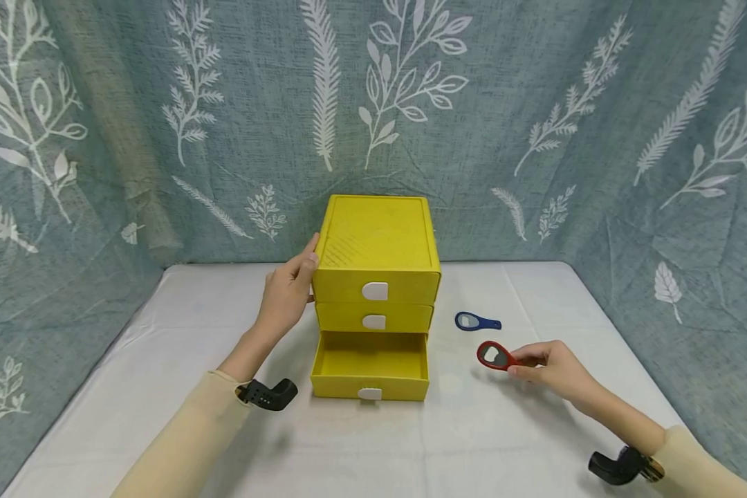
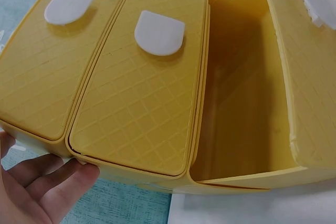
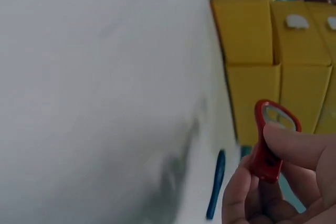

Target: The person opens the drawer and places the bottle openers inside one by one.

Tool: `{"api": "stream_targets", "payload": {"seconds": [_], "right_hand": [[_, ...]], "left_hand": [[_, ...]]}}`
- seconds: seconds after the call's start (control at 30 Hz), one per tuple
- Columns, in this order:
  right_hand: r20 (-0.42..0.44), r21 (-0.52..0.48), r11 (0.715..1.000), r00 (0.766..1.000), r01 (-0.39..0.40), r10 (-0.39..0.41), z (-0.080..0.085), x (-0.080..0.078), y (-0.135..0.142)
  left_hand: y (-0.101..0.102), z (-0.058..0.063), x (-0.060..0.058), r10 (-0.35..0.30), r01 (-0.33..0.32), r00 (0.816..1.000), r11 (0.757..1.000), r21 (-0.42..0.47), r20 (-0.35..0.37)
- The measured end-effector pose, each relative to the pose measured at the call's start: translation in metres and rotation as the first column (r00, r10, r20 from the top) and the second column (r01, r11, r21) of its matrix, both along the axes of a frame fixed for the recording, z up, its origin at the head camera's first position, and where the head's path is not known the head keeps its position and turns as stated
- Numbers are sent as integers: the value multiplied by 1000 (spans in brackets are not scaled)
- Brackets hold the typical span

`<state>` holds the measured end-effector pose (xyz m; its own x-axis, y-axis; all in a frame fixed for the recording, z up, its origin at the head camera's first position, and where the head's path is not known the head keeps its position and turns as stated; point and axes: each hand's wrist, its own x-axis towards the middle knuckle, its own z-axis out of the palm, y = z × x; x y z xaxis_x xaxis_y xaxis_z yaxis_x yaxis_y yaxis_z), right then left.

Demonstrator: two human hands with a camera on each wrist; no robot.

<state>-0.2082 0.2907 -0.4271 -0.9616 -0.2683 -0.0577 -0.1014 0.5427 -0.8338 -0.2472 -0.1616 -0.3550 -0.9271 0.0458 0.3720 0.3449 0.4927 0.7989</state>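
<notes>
A yellow three-drawer box (image 1: pixel 376 232) stands in the middle of the table, its bottom drawer (image 1: pixel 373 360) pulled out and bare inside. My left hand (image 1: pixel 286 290) rests against the box's left side near the upper drawers; in the left wrist view its fingers (image 2: pixel 68 187) touch that side. Off to the right, my right hand (image 1: pixel 550 370) pinches a red bottle opener (image 1: pixel 493 355) by its handle, the ring end pointing left toward the box. In the right wrist view, thumb and fingers hold the opener (image 3: pixel 260 145) above the table. A blue bottle opener (image 1: pixel 476 321) lies just behind it.
The two upper drawers (image 1: pixel 348 318) are closed, each with a white tab handle. White cloth covers the table (image 1: pixel 473 443). A grey-green leaf-print curtain (image 1: pixel 255 138) hangs behind and along both sides.
</notes>
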Motion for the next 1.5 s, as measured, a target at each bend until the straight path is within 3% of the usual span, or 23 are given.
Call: {"api": "stream_targets", "payload": {"seconds": [0.17,0.4,0.6,0.9,1.03,1.13,1.27,1.33,1.5], "right_hand": [[10,-54,999,1000,3,-2,10,-4,-28],[-1,-87,993,997,-79,79,16,-8,-69],[-68,-86,984,987,-154,148,14,-10,-107],[-85,-103,988,991,-111,103,15,-8,-153],[-87,-166,982,993,-90,76,17,-6,-168],[-129,-162,978,985,-132,111,15,-6,-175],[-255,-59,980,952,-189,168,13,-7,-173],[-307,-17,982,935,-190,176,13,-7,-168],[-351,-2,983,921,-181,169,17,-7,-155]], "left_hand": [[1,0,0,-11,11,1000,1000,1,-6],[1,0,0,-5,5,1000,1000,-6,8],[1,0,0,5,-5,1000,1000,-8,13],[2,1,2,2,-2,1000,1000,-1,9],[1,0,2,3,-3,1000,1000,-3,9],[2,0,1,9,-9,1000,1000,5,5],[4,-1,0,6,-6,1000,1000,6,-1],[4,-2,-1,5,-5,1000,1000,7,-3],[2,-2,0,17,-17,1000,1000,7,-4]]}}
